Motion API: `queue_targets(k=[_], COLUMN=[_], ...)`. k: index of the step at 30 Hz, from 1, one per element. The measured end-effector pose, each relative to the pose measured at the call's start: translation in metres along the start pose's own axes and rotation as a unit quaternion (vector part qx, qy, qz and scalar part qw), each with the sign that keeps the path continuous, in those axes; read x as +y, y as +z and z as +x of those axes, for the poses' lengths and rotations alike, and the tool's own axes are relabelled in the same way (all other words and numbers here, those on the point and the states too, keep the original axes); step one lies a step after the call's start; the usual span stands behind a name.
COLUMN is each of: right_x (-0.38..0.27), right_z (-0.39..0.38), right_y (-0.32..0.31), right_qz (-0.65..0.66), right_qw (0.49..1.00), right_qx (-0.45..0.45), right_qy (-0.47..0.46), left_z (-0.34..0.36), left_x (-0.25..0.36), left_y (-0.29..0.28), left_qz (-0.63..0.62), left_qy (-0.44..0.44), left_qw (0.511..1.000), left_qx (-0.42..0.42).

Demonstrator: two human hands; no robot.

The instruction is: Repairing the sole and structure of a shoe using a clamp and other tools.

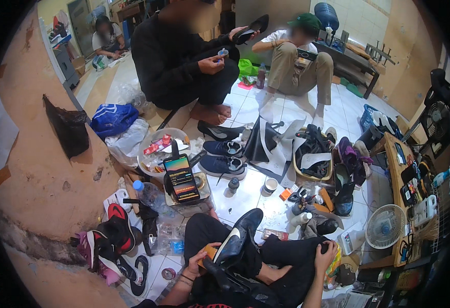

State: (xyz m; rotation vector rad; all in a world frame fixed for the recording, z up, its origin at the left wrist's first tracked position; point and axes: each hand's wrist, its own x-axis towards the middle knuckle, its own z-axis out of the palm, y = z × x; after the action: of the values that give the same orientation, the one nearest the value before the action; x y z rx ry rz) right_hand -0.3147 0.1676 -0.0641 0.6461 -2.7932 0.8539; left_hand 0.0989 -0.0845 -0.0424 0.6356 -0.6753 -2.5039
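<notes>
A black shoe (241,237) lies tilted across my lap, its pale sole edge showing. Beside its rear end, my left hand (195,263) is closed on a small orange-tan block (210,253). Whether the block presses on the shoe I cannot tell. A dark piece like a heel (219,274) sits just below that hand. My right hand (326,255) rests over my bent right knee, fingers bent and apart, with nothing visible in it.
A phone (181,177) stands upright ahead on the left. Beyond it are navy sneakers (222,165), a white cup (270,186) and a basket (313,174). Red-black shoes (119,226) lie left; a white fan (385,226) stands right. A person in black (168,56) holds another shoe; others sit farther back.
</notes>
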Motion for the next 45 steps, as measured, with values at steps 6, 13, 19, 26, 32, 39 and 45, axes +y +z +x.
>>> queue_targets(k=[6, 13, 19, 26, 32, 39, 45], right_x=[0.006, 0.011, 0.008, -0.003, -0.003, -0.003, -0.042], right_z=[0.0, -0.001, -0.002, -0.007, -0.021, -0.083, -0.118], right_y=[0.003, 0.003, -0.002, -0.017, -0.042, -0.087, -0.123], right_qz=[0.008, 0.019, 0.017, 0.01, -0.026, 0.049, 0.307], right_qw=[1.0, 1.0, 0.999, 0.997, 0.993, 0.993, 0.928], right_qx=[0.003, 0.009, 0.019, 0.055, 0.057, -0.034, -0.211], right_qy=[-0.009, -0.015, -0.024, -0.051, -0.096, -0.103, 0.022], left_z=[0.0, -0.001, -0.005, -0.013, -0.03, -0.053, -0.053], left_x=[0.0, 0.007, 0.006, 0.006, -0.015, -0.041, -0.036], left_y=[0.0, 0.012, 0.013, 0.031, 0.037, 0.056, 0.098], left_qz=[-0.008, -0.025, -0.01, 0.009, 0.024, -0.058, 0.092], left_qy=[0.003, 0.016, 0.033, 0.089, 0.165, 0.141, 0.172], left_qw=[1.0, 0.998, 0.997, 0.993, 0.985, 0.988, 0.979], left_qx=[-0.019, -0.052, -0.065, -0.072, -0.034, -0.031, -0.061])
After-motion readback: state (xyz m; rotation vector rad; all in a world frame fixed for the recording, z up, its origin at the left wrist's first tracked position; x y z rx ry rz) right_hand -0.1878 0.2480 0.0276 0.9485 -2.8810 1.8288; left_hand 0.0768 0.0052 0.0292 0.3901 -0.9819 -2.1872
